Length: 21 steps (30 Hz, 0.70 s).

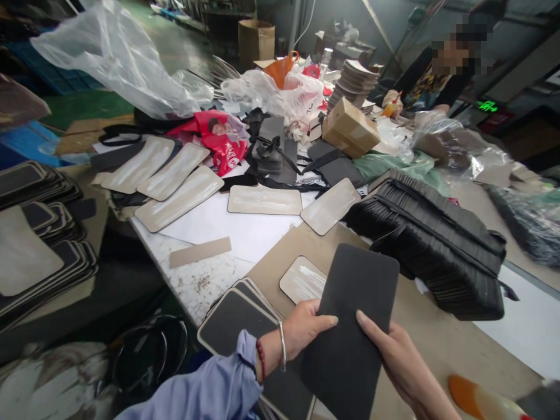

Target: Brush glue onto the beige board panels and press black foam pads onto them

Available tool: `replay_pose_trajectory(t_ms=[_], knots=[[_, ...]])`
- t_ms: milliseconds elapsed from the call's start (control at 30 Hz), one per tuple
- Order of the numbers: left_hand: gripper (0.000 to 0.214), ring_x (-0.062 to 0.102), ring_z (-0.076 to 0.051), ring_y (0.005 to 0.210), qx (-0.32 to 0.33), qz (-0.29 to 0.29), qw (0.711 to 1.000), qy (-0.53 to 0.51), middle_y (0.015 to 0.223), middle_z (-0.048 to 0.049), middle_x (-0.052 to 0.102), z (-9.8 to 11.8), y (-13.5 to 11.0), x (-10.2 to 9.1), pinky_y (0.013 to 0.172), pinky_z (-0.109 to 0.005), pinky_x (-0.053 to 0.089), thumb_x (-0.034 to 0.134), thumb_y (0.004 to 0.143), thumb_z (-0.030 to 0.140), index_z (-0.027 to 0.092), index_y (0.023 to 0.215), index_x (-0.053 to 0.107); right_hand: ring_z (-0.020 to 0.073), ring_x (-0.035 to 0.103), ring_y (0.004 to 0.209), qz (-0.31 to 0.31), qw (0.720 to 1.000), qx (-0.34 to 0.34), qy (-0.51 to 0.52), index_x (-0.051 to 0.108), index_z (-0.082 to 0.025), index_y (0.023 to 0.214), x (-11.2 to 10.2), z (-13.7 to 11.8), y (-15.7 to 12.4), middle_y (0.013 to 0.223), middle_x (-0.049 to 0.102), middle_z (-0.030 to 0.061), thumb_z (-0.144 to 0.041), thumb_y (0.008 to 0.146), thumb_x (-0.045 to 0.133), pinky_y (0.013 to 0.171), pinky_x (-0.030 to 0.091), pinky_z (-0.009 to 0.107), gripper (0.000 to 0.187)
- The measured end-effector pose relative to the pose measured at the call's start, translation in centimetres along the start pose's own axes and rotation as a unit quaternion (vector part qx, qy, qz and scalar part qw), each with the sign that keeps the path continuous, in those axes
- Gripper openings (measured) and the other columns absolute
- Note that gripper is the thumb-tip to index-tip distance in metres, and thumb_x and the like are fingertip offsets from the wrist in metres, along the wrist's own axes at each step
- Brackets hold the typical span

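A dark grey rounded panel (354, 291) is held up between both my hands. My left hand (301, 326) grips its left edge, thumb lying on its face. Its right side is pinched by my right hand (394, 350), with the thumb on top and the fingers hidden behind. Below my left wrist lie larger dark panels with beige borders (240, 321). Just behind the held panel, a beige piece with whitish smears (301, 279) rests on brown board (280, 256). More smeared beige pieces (264, 200) lie farther back.
A long tied bundle of black panels (433, 245) sits at the right. Stacked bordered panels (44, 262) stand at the left. A cardboard box (350, 127), plastic bags (118, 58) and a stack of sheets (353, 84) fill the back. Another person (437, 81) is at the far right.
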<state>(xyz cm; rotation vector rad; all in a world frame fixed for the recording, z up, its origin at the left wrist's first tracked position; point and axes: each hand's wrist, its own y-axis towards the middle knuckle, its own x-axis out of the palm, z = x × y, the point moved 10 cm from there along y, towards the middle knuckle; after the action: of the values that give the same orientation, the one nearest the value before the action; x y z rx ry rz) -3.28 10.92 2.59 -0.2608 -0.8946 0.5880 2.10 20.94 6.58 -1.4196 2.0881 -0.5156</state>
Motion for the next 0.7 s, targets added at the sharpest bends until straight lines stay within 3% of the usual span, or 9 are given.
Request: replay_pose_trajectory(t_ms=[67, 100, 167, 233, 300, 367, 433, 533, 700], knots=[[0.027, 0.061, -0.02, 0.078, 0.03, 0.035, 0.987, 0.154, 0.077, -0.0066, 0.065, 0.0, 0.0, -1.6, 0.076, -0.035, 0.047, 0.055, 0.074, 0.034, 0.013, 0.091, 0.06, 0.0263, 0.062, 0.074, 0.042, 0.995, -0.001, -0.089, 0.064, -0.012, 0.095, -0.8, -0.3, 0.9, 0.082, 0.066, 0.0112, -0.052, 0.077, 0.047, 0.068, 0.051, 0.037, 0.048], [0.025, 0.06, -0.021, 0.083, 0.058, 0.074, 0.959, 0.269, 0.081, -0.0077, 0.065, 0.9, 0.0, -3.0, 0.08, -0.037, 0.046, 0.051, 0.077, 0.032, 0.013, 0.09, 0.06, 0.0262, 0.061, 0.077, 0.083, 0.981, -0.028, -0.174, 0.063, -0.013, 0.1, -1.4, -1.2, 1.3, 0.088, 0.065, 0.0115, -0.047, 0.079, 0.045, 0.069, 0.05, 0.037, 0.044], [0.021, 0.056, -0.023, 0.096, 0.115, 0.146, 0.845, 0.501, 0.095, -0.011, 0.064, 3.4, -0.1, -5.4, 0.089, -0.04, 0.041, 0.046, 0.08, 0.025, 0.014, 0.092, 0.06, 0.0241, 0.06, 0.084, 0.153, 0.918, -0.066, -0.359, 0.054, -0.016, 0.118, -1.4, -3.0, 2.1, 0.104, 0.06, 0.0116, -0.031, 0.082, 0.039, 0.073, 0.048, 0.035, 0.042], [0.025, 0.049, -0.024, 0.111, 0.13, 0.163, 0.728, 0.653, 0.113, -0.0143, 0.059, 4.9, 0.2, -7.3, 0.098, -0.042, 0.035, 0.044, 0.08, 0.015, 0.014, 0.101, 0.058, 0.0225, 0.058, 0.088, 0.163, 0.846, -0.049, -0.504, 0.039, -0.017, 0.132, 0.1, -3.5, 3.3, 0.111, 0.056, 0.0129, -0.017, 0.082, 0.033, 0.074, 0.046, 0.034, 0.05], [0.034, 0.042, -0.024, 0.121, 0.094, 0.134, 0.666, 0.728, 0.125, -0.0159, 0.052, 4.6, 1.1, -9.1, 0.103, -0.042, 0.03, 0.043, 0.079, 0.008, 0.012, 0.11, 0.054, 0.0235, 0.056, 0.092, 0.133, 0.79, -0.041, -0.597, 0.035, -0.014, 0.134, 2.8, -3.3, 5.0, 0.11, 0.055, 0.0157, -0.008, 0.083, 0.028, 0.073, 0.046, 0.033, 0.052], [0.038, 0.036, -0.024, 0.127, 0.06, 0.109, 0.64, 0.758, 0.131, -0.016, 0.047, 3.7, 1.7, -10.7, 0.105, -0.041, 0.027, 0.042, 0.08, 0.007, 0.011, 0.116, 0.051, 0.0259, 0.052, 0.1, 0.11, 0.75, -0.076, -0.648, 0.039, -0.009, 0.131, 5.9, -3.1, 6.7, 0.115, 0.052, 0.0193, -0.004, 0.083, 0.023, 0.075, 0.044, 0.033, 0.051], [0.039, 0.035, -0.022, 0.128, 0.058, 0.103, 0.625, 0.772, 0.132, -0.0148, 0.046, 3.1, 2.0, -11.3, 0.106, -0.04, 0.027, 0.037, 0.083, 0.007, 0.012, 0.119, 0.05, 0.0272, 0.048, 0.106, 0.097, 0.728, -0.112, -0.67, 0.04, -0.005, 0.13, 8.4, -2.4, 8.3, 0.123, 0.047, 0.0211, -0.003, 0.083, 0.021, 0.081, 0.043, 0.035, 0.051], [0.04, 0.036, -0.02, 0.127, 0.082, 0.115, 0.607, 0.783, 0.131, -0.0125, 0.048, 2.8, 1.9, -11.4, 0.105, -0.042, 0.027, 0.031, 0.085, 0.006, 0.016, 0.119, 0.051, 0.0271, 0.048, 0.107, 0.078, 0.72, -0.123, -0.679, 0.035, -0.006, 0.133, 10.4, -0.9, 10.2, 0.129, 0.044, 0.02, -0.004, 0.084, 0.021, 0.082, 0.042, 0.036, 0.051], [0.041, 0.034, -0.022, 0.128, 0.07, 0.106, 0.588, 0.799, 0.132, -0.0117, 0.047, 2.5, 1.7, -11.0, 0.106, -0.042, 0.026, 0.027, 0.087, 0.008, 0.014, 0.121, 0.049, 0.0258, 0.052, 0.097, 0.04, 0.73, -0.099, -0.675, 0.037, -0.01, 0.133, 11.6, -0.5, 11.0, 0.116, 0.05, 0.0201, -0.004, 0.083, 0.024, 0.074, 0.045, 0.034, 0.052]])
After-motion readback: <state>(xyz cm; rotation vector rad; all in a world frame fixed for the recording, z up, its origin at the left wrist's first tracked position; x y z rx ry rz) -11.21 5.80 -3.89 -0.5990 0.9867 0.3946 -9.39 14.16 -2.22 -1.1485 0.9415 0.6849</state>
